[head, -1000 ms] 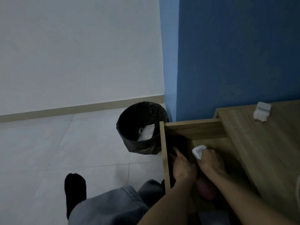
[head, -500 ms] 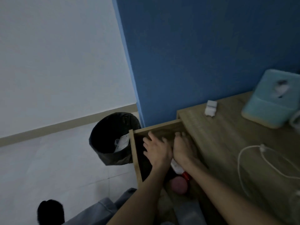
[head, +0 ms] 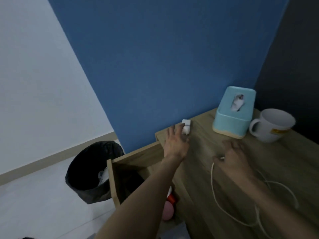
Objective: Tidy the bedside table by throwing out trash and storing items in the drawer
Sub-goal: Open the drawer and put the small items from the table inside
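Step in hand, by the look of it: the last loose items are being collected from the table (head: 284, 163) for the drawer (head: 138, 163).

Left hand (head: 176, 144) is spread open over the far-left corner, fingertips touching the white charger (head: 186, 128); nothing is gripped yet. Right hand (head: 231, 157) is laid on the near end of the white cable (head: 214, 185), fingers loosely curled; whether the cable is pinched cannot be told, blur is heavy.

Drawer is pulled open at near left; a red-capped item (head: 170, 198) and a pink ball (head: 168, 212) are seen inside. Bin (head: 89, 171) is on the floor left of it, with white trash inside.

Tissue box (head: 234, 111) and mug (head: 272, 125) sit at far right, untouched.

Next move, judged: charger to be closed on, cable gathered so its loops are not dragged, both lowered into the drawer.
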Demonstrator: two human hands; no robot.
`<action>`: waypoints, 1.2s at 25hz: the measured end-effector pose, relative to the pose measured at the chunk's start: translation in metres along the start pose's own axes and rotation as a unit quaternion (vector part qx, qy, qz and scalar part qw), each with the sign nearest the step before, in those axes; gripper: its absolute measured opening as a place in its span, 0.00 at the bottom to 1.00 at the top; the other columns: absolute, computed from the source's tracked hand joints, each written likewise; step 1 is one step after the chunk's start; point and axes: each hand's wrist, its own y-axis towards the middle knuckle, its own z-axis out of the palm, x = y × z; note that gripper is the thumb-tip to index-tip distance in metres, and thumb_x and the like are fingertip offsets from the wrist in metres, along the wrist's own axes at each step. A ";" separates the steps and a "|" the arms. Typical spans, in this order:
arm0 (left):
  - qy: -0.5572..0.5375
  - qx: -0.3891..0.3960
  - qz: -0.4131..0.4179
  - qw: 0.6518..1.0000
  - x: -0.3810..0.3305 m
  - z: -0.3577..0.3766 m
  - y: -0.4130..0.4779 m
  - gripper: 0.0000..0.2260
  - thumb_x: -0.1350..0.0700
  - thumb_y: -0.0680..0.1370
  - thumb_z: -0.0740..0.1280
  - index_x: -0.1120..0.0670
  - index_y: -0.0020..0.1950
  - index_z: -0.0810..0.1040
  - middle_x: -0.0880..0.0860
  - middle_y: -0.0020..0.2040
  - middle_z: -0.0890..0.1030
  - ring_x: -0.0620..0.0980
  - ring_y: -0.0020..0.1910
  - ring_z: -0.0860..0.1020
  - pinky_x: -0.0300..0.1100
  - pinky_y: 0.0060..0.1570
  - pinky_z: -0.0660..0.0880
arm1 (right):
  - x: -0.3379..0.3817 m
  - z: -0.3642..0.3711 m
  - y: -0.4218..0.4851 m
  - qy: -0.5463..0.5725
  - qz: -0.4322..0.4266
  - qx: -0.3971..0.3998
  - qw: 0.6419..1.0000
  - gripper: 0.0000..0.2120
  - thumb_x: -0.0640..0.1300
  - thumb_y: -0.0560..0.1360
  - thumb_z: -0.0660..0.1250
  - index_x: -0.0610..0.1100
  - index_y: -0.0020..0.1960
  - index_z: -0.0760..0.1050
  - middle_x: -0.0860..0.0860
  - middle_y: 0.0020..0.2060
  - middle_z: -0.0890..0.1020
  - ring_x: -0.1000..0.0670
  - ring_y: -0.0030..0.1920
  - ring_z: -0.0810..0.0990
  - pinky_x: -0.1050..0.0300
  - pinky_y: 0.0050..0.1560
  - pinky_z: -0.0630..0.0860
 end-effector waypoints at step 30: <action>0.062 0.029 0.016 0.998 0.008 0.036 -0.094 0.21 0.60 0.80 0.57 0.49 0.72 0.66 0.57 0.70 0.61 0.54 0.69 0.64 0.44 0.70 0.61 | 0.001 0.016 -0.039 0.136 -0.182 -0.144 0.963 0.25 0.48 0.68 0.53 0.38 0.61 0.72 0.38 0.58 0.75 0.38 0.57 0.74 0.50 0.57 0.69</action>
